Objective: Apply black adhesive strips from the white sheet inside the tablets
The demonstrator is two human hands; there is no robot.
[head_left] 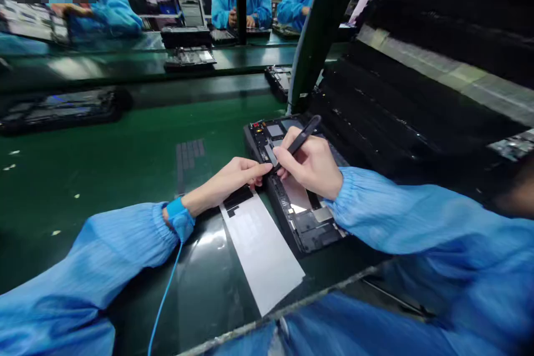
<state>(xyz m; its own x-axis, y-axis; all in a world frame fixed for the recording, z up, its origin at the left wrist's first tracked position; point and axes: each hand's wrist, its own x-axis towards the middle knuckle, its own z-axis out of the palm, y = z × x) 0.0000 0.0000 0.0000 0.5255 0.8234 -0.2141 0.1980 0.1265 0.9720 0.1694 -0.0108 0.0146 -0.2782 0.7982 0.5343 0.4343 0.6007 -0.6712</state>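
My right hand [311, 161] grips black tweezers [305, 136] like a pen, their tip pointing down at the left edge of an opened electronic device [311, 233]. Circuit parts and flat grey panels show inside the device's black frame. At that same edge my left hand [240, 175] meets the tweezers' tip with thumb and forefinger pinched. Whatever lies between those fingers is too small to make out. Below the left hand is a white backing sheet [267, 256] with black adhesive pieces at its upper end. A blue wrist strap [179, 217] with a cord circles my left wrist.
A clear sheet with dark strips [192, 156] lies left of the device. Black stacked trays [375, 100] rise on the right, beside a dark post [321, 28]. Another opened device [62, 111] sits far left. Several people in blue work across the bench.
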